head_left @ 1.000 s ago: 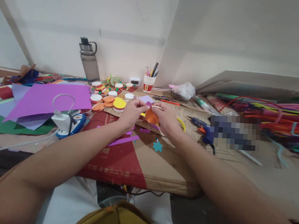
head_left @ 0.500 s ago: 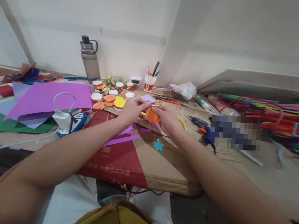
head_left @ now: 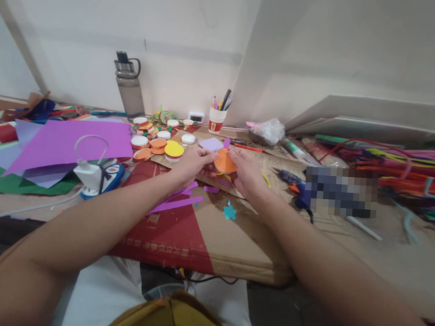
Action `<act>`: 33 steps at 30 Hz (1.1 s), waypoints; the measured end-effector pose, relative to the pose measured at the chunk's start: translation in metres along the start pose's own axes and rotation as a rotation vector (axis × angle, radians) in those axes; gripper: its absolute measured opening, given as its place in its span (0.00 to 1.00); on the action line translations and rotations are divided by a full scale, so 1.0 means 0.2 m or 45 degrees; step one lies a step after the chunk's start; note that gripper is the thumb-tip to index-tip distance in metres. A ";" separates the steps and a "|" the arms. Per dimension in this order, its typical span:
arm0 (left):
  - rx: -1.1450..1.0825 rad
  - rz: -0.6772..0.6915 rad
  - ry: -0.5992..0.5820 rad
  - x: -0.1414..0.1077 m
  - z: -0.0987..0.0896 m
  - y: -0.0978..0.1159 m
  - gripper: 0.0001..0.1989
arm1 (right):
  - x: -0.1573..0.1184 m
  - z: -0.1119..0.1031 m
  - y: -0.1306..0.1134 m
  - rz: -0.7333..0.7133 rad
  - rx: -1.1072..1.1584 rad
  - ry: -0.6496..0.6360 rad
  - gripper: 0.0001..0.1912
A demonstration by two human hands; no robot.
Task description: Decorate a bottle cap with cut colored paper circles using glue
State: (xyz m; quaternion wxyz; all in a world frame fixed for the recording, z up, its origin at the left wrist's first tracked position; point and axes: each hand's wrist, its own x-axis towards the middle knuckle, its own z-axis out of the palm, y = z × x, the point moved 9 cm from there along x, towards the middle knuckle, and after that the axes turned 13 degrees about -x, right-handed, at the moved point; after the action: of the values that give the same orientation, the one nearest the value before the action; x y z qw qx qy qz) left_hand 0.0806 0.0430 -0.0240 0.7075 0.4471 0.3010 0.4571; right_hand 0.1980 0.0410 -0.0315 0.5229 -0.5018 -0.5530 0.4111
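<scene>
In the head view an orange paper disc (head_left: 225,161) is held up between my two hands over the table. My left hand (head_left: 195,164) pinches its left edge. My right hand (head_left: 245,167) grips its right side, thumb on the face. A small purple paper tab (head_left: 226,143) sticks up at the disc's top edge. Some yellow shows under the disc; what it belongs to is hidden. Purple strips (head_left: 178,205) and a teal paper star shape (head_left: 229,212) lie below my hands. A yellow curved piece (head_left: 265,179) shows beside my right hand.
Several round paper pieces, one a yellow disc (head_left: 174,149), lie left of my hands. Purple sheets (head_left: 90,138), a white plug (head_left: 89,173) with cable and a water bottle (head_left: 130,91) are further left. A pen cup (head_left: 216,120) stands behind. A glue gun (head_left: 293,182) lies right.
The orange disc has turned in my hands, and its purple tab now points up at the top edge. My left fingers have moved from the tab down to the disc's left edge.
</scene>
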 end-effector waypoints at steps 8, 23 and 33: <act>-0.107 0.075 0.149 0.03 -0.11 0.08 0.08 | -0.10 -0.11 -0.30 -0.556 -0.864 0.371 0.14; -0.307 0.003 0.159 0.02 -0.06 0.04 0.05 | -0.18 0.09 -0.34 -0.930 -1.324 0.124 0.09; -0.444 -0.058 0.103 0.03 -0.04 0.02 0.07 | -0.18 0.12 -0.32 -0.934 -1.439 0.091 0.11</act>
State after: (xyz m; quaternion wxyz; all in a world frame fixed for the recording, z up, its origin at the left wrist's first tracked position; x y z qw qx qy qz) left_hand 0.0756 0.0521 -0.0242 0.7718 0.2920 0.2553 0.5039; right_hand 0.1643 -0.0041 0.0232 0.3036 -0.4914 -0.8000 -0.1624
